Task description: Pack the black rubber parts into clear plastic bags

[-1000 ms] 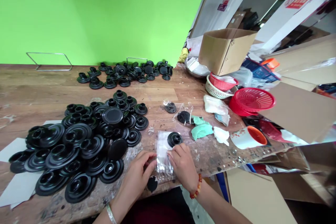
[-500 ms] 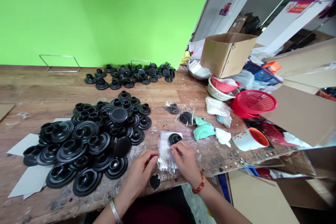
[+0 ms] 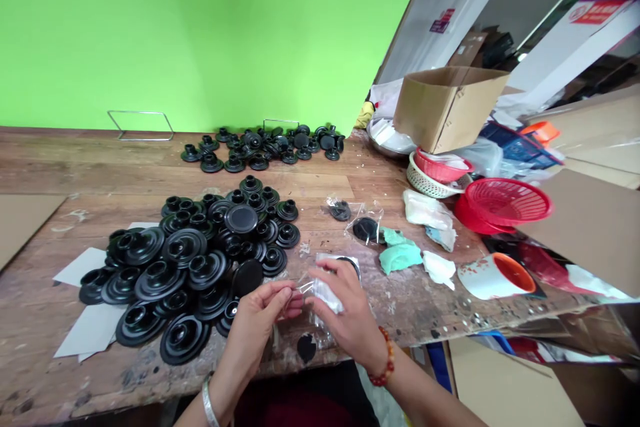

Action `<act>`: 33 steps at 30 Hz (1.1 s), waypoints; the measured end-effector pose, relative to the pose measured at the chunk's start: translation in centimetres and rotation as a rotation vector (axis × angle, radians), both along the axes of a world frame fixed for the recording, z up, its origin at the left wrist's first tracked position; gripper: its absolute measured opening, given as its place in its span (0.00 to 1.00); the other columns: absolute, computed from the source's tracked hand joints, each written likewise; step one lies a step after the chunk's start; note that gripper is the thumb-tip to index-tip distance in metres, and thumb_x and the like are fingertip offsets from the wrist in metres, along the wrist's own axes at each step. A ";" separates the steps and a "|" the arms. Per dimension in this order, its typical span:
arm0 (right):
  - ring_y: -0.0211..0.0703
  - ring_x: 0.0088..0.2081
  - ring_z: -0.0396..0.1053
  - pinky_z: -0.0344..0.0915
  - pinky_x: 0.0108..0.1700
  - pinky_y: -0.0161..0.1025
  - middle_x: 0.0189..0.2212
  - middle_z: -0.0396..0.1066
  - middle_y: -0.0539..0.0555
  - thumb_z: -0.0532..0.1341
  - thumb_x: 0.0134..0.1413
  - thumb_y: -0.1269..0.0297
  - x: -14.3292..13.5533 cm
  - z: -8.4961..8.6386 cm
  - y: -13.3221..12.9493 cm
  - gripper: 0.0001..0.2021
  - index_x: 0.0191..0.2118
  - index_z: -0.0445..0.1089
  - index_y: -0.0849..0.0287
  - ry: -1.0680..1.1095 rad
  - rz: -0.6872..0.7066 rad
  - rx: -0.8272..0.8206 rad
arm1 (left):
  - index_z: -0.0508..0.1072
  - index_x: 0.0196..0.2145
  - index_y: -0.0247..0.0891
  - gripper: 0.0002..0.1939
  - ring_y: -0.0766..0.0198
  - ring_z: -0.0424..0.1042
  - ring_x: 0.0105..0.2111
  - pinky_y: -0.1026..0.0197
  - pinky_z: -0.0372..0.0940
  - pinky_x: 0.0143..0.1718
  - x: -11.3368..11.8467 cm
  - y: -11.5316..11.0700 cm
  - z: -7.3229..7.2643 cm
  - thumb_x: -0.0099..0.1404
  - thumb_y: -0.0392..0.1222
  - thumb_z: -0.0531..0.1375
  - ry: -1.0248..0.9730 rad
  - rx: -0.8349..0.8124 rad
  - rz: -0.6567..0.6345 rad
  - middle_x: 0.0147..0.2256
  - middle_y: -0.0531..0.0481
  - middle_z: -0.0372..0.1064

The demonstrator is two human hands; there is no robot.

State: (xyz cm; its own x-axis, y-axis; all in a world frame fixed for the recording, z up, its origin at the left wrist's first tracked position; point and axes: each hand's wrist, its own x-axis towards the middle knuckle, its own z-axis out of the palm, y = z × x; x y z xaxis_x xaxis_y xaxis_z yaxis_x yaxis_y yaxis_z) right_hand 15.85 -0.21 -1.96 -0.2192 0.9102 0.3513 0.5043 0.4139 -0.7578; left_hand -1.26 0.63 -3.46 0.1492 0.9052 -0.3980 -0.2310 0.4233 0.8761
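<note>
My left hand (image 3: 263, 313) pinches the edge of a clear plastic bag (image 3: 306, 285) between thumb and fingers, near the table's front edge. Facing it, my right hand (image 3: 345, 307) curls its fingers around the other side of the same bag. Beneath my right hand lies a stack of clear bags (image 3: 320, 333), mostly covered. A black round part (image 3: 354, 265) shows only its rim behind my right fingers. To the left of my hands is a heap of black flanged discs (image 3: 185, 247), close to my left hand.
More black parts (image 3: 260, 147) lie by the green wall. Bagged black discs (image 3: 365, 229), green scraps (image 3: 400, 257), a white-and-orange cup (image 3: 495, 275), red baskets (image 3: 507, 201) and a cardboard box (image 3: 447, 107) stand to the right. White cards (image 3: 85, 330) lie at left.
My hands have come together with clear plastic between them; my right hand has moved off the black part. The camera view has shifted slightly left.
</note>
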 end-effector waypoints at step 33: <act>0.37 0.25 0.63 0.62 0.28 0.36 0.24 0.67 0.52 0.51 0.63 0.48 -3.5 1.7 8.2 0.25 0.23 0.70 0.60 0.354 0.354 -0.552 | 0.64 0.27 0.39 0.12 0.70 0.57 0.27 0.66 0.59 0.32 -5.1 -0.6 2.5 0.67 0.46 0.58 -0.487 0.027 0.002 0.28 0.55 0.59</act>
